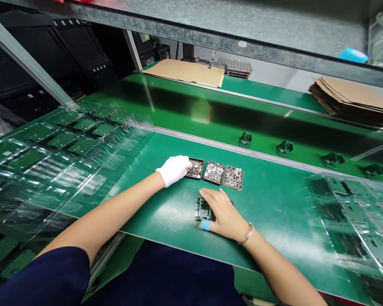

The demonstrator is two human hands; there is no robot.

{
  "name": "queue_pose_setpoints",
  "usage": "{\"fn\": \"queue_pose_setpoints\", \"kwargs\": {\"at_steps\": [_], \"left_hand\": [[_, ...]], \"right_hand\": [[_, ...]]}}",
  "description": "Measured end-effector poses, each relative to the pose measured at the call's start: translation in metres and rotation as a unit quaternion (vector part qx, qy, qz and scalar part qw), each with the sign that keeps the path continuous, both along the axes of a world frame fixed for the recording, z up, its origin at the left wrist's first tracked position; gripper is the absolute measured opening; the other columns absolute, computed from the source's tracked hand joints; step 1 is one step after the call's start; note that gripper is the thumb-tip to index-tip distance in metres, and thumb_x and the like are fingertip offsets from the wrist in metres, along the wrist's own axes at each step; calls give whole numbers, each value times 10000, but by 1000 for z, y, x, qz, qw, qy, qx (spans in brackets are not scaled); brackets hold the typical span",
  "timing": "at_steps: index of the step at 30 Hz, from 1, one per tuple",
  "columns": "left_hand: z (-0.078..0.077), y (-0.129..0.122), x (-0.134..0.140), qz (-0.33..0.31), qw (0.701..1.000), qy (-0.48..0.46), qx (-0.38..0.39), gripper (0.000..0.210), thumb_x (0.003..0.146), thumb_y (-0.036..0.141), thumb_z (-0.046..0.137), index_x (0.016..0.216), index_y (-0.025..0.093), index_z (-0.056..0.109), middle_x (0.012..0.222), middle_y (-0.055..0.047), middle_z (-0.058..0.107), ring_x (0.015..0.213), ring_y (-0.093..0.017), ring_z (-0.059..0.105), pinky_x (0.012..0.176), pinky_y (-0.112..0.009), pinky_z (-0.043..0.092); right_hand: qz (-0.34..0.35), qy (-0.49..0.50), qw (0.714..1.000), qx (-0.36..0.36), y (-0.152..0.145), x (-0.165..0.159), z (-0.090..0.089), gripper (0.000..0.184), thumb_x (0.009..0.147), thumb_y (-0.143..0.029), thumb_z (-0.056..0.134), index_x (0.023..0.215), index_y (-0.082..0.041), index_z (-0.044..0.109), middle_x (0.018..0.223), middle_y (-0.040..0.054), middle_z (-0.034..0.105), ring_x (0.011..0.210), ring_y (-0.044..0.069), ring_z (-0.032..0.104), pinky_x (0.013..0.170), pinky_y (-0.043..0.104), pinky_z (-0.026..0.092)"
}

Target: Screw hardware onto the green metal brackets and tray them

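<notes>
My left hand point(175, 170), in a white glove with bare fingertips, reaches into the left end of a small black tray point(196, 168) of tiny metal parts. Its fingers are pinched together, and whatever they hold is too small to make out. Two similar trays, a middle one point(214, 172) and a right one point(233, 177), stand beside it in a row. Closer to me, my right hand point(226, 214), with blue tape on the thumb, grips a dark plastic and metal assembly point(203, 209) lying on the green bench. Its fingers and palm hide the assembly's right side.
Clear plastic trays lie at left point(79, 144) and right point(354, 216). Beyond a metal rail point(210, 144), several dark assemblies point(284, 147) sit on a green belt. Cardboard sheets point(354, 95) are stacked at back right. A metal shelf point(210, 29) hangs overhead.
</notes>
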State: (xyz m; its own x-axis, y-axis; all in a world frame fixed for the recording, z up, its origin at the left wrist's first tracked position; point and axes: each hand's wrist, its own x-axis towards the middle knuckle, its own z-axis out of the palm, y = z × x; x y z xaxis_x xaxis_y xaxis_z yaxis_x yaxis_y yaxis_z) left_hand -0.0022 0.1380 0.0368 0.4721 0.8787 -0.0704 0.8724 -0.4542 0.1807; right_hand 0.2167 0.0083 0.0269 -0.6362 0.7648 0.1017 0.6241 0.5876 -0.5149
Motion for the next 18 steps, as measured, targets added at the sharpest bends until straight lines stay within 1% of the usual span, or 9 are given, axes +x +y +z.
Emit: {"fn": "queue_pose_setpoints", "kwargs": {"at_steps": [1,5,8,12,15,18], "left_hand": [[0,1,3,-4,1000,15,-3,184,798,192,491,746,162,665,817,-83,646,802,-210,610,715,-292,447],[0,4,9,-5,998,61,-8,198,811,173,486,777,106,668,783,-121,646,759,-204,612,684,-281,438],[-1,6,12,-11,996,82,-13,200,817,160,484,793,88,669,782,-139,651,755,-213,618,681,-290,439],[-3,7,12,-12,995,96,-7,224,851,176,463,853,87,669,839,-152,652,785,-229,625,680,-302,444],[-3,6,11,-16,995,97,-6,230,867,212,469,866,100,669,848,-136,652,777,-224,626,674,-298,446],[-2,4,12,-30,995,100,-5,209,857,190,485,850,96,672,847,-130,650,807,-229,625,701,-302,448]], "right_hand": [[-8,8,1000,1,0,3,2,764,816,-523,595,1424,-179,286,1384,184,431,1272,332,413,1072,610,260],[-29,34,999,2,4,14,6,633,890,-459,505,1420,-188,292,1389,169,431,1288,295,411,1083,549,306],[-23,37,999,4,5,15,4,598,898,-423,504,1410,-188,303,1384,165,438,1285,290,416,1083,554,311],[-25,39,999,2,5,15,2,565,902,-353,500,1407,-194,303,1390,160,433,1290,282,413,1075,547,334],[-29,43,999,10,5,16,2,552,899,-318,493,1403,-187,313,1388,162,437,1288,279,416,1058,523,371],[-26,48,998,18,6,16,2,540,895,-280,483,1400,-179,322,1381,164,445,1284,275,422,1042,506,399]]}}
